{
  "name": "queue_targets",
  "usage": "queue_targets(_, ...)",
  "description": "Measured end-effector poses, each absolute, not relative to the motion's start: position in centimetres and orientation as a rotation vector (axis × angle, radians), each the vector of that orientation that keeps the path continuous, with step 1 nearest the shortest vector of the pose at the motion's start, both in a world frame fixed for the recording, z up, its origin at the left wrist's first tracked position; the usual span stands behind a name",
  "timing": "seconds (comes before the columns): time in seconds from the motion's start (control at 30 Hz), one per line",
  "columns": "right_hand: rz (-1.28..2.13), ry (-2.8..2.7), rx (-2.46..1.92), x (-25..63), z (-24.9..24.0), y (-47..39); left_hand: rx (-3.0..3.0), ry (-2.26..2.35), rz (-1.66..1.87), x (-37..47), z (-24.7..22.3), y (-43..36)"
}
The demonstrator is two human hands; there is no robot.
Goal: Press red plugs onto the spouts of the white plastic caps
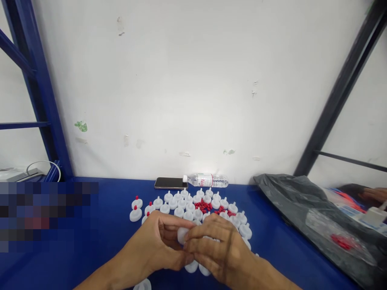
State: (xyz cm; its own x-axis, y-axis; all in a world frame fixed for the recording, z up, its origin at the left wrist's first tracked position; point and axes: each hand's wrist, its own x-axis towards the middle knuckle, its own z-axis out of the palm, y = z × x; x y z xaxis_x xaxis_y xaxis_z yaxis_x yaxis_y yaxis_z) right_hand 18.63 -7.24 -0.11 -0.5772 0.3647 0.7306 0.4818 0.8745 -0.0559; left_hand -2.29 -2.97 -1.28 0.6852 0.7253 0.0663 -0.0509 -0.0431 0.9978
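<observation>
A white plastic nozzle cap (pixel 182 235) is between my two hands, only partly visible. My left hand (pixel 151 243) curls around its left side, thumb below and fingers behind. From the right, the bent fingers of my right hand (pixel 223 245) close against the same cap; whether a small part is under those fingertips is hidden. Beyond the hands, several white nozzle caps (pixel 179 212) stand spout up on the blue table. Small red tip caps (pixel 203 206) lie in a loose pile among them. At the left, a few white caps wear red tips (pixel 135 208).
A phone (pixel 171 183) and a clear water bottle (pixel 208 180) lie against the wall. Grey plastic sheeting (pixel 281 197) covers the right side, with a clear bag of red pieces (pixel 341 241) on it. Another person's hand (pixel 375 194) shows at far right. One white cap (pixel 142 284) sits near the front edge.
</observation>
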Motion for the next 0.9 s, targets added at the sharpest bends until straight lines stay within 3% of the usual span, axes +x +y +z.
queue_targets(0.27,-0.069,-2.194,-0.653,19.1,0.6,-7.2,1.603,0.711,0.599,-2.7,1.1,-3.7)
queue_targets(0.5,-0.159,-1.68,-1.211,26.3,3.9,-3.2,2.699,1.1,0.752,-4.1,1.3,-1.8)
queue_targets(0.7,-0.166,-1.83,-1.441,31.9,0.3,0.4,2.93,1.09,0.404,-5.1,0.7,-0.3)
queue_targets(0.9,-0.098,-1.957,-1.486,32.2,-1.2,0.5,2.933,1.073,0.37,-5.1,0.6,-0.8)
